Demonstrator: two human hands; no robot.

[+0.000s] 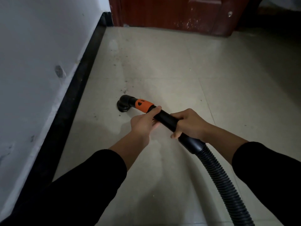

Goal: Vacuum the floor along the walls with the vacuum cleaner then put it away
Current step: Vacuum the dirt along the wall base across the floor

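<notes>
A black vacuum wand (166,119) with an orange collar (144,105) ends in a small round black nozzle (124,104) that rests on the pale tiled floor (162,70). My left hand (144,122) grips the wand just behind the orange collar. My right hand (189,123) grips the wand further back, where it joins the ribbed black hose (224,181). The hose runs off the bottom right edge. The vacuum's body is out of view. The nozzle sits a short way from the black skirting board (78,88).
A white wall (32,62) runs along the left above the skirting. A dark red wooden door (175,12) stands at the far end. Specks of dirt (124,90) lie on the tiles ahead of the nozzle.
</notes>
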